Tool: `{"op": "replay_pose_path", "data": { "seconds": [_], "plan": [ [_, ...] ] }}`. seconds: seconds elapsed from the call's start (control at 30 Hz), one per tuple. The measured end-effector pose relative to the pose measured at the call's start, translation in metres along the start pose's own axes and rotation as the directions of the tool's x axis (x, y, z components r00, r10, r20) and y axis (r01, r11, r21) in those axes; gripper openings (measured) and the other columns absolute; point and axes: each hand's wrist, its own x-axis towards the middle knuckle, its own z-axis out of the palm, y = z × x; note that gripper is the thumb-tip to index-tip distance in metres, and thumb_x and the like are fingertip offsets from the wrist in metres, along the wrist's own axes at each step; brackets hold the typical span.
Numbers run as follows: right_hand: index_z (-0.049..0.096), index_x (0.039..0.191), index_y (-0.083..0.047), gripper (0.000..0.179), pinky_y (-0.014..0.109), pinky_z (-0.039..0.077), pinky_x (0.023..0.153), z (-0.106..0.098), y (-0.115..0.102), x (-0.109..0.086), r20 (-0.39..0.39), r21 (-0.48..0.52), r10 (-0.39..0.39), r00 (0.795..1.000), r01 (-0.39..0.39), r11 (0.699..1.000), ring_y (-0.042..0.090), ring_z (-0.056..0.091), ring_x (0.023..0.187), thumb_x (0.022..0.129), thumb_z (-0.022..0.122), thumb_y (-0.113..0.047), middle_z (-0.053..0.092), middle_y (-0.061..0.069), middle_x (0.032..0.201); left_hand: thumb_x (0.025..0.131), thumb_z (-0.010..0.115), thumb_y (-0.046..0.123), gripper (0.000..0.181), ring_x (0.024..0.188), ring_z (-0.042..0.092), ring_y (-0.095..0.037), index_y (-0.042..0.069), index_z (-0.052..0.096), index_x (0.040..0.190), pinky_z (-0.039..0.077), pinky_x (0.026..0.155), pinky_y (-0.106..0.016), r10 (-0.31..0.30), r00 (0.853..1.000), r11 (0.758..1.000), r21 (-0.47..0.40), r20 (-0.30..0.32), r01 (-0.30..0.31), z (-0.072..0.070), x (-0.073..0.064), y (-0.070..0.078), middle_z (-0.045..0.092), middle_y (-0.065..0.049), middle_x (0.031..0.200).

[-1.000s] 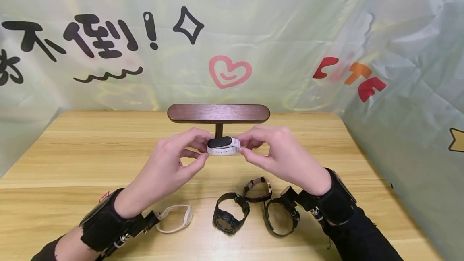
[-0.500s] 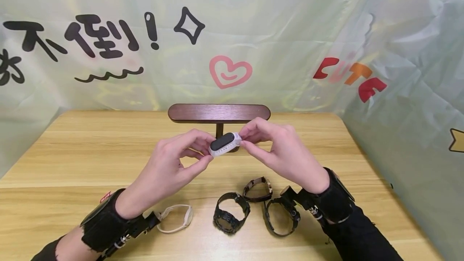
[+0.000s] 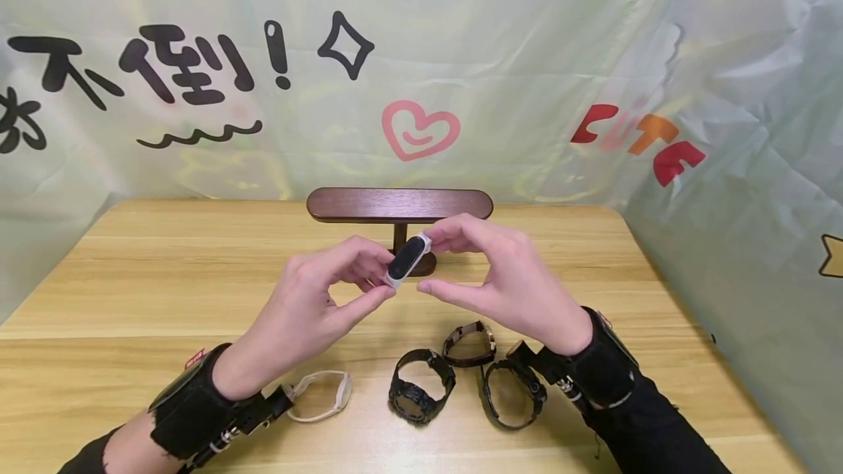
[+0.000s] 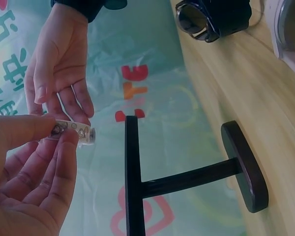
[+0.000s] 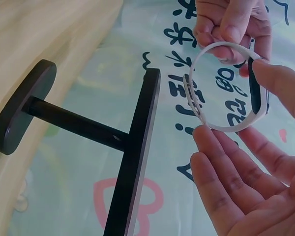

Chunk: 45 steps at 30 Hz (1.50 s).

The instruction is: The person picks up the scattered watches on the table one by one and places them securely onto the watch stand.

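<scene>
My left hand [image 3: 323, 291] pinches a white smart band [image 3: 407, 260] with a black oval screen between thumb and fingers, above the table. The band is closed into a loop, as the right wrist view shows, and printed figures mark its strap [image 4: 71, 129] in the left wrist view. My right hand [image 3: 510, 269] has its fingers stretched against the band's far end, while its thumb stands apart from it. Just behind the hands rises a dark wooden T-shaped stand [image 3: 399, 205] with an oval foot; no watch is on its bar.
Along the front of the wooden table [image 3: 165, 298] lie a white watch [image 3: 342, 392], a black sports watch [image 3: 420, 395], a brown-strapped bracelet watch [image 3: 469, 346] and a black watch [image 3: 516, 395]. A printed cloth [image 3: 527, 57] hangs behind and at the sides.
The smart band has turned from lying crosswise to pointing diagonally away, its right end raised. My right thumb has let go of it; my left hand keeps its pinch.
</scene>
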Motion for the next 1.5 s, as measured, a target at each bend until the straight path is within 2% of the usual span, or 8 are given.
{"op": "replay_pose_path", "data": {
  "seconds": [0.27, 0.5, 0.7, 1.0, 1.5],
  "plan": [
    [0.067, 0.129, -0.012, 0.060, 0.037, 0.063, 0.100, 0.005, -0.001, 0.000, -0.010, 0.002, -0.030, 0.999, 0.030, 1.000, 0.014, 0.074, 0.110, 0.079, 0.098, -0.024, 0.075, -0.002, 0.124, 0.091, 0.080, -0.006, 0.030, 0.083, 0.077, -0.008, 0.007, 0.070, 0.115, 0.065, 0.078, -0.022, 0.019, 1.000, 0.998, -0.058, 0.014, -0.018, 0.004, 0.000, 0.001, 0.082, 0.000, 0.096],
    [0.066, 0.131, -0.010, 0.065, 0.040, 0.063, 0.100, 0.008, -0.001, -0.001, -0.013, -0.021, -0.056, 0.998, 0.055, 0.998, 0.015, 0.073, 0.113, 0.077, 0.099, -0.026, 0.073, 0.001, 0.126, 0.089, 0.079, -0.010, 0.032, 0.083, 0.077, -0.009, 0.006, 0.070, 0.115, 0.065, 0.078, -0.022, 0.049, 0.999, 0.995, -0.092, 0.007, -0.048, 0.009, -0.001, 0.001, 0.082, -0.003, 0.096],
    [0.065, 0.133, -0.010, 0.065, 0.039, 0.061, 0.102, 0.008, -0.001, -0.001, -0.003, -0.037, -0.073, 0.997, 0.073, 0.997, 0.015, 0.072, 0.116, 0.079, 0.098, -0.026, 0.073, 0.000, 0.127, 0.086, 0.079, -0.013, 0.034, 0.081, 0.076, -0.010, 0.005, 0.069, 0.114, 0.065, 0.077, -0.021, 0.080, 0.997, 0.991, -0.107, -0.014, -0.081, 0.013, -0.003, 0.000, 0.081, -0.004, 0.093],
    [0.064, 0.138, -0.010, 0.066, 0.036, 0.055, 0.111, 0.010, 0.000, 0.000, 0.004, -0.047, -0.118, 0.993, 0.118, 0.992, 0.013, 0.067, 0.126, 0.081, 0.094, -0.024, 0.070, -0.001, 0.134, 0.087, 0.080, -0.012, 0.034, 0.081, 0.077, -0.012, 0.003, 0.068, 0.115, 0.065, 0.077, -0.021, 0.085, 0.996, 0.987, -0.131, -0.031, -0.088, 0.019, -0.006, -0.003, 0.081, -0.005, 0.094],
    [0.064, 0.138, -0.009, 0.066, 0.034, 0.057, 0.108, 0.009, 0.003, 0.001, 0.006, -0.023, -0.141, 0.990, 0.141, 0.990, 0.014, 0.069, 0.122, 0.082, 0.095, -0.023, 0.072, 0.000, 0.131, 0.088, 0.078, -0.014, 0.034, 0.082, 0.076, -0.011, 0.003, 0.068, 0.116, 0.065, 0.077, -0.022, 0.099, 0.995, 0.983, -0.155, -0.018, -0.100, 0.019, -0.005, -0.004, 0.080, -0.006, 0.095]
  ]
}}
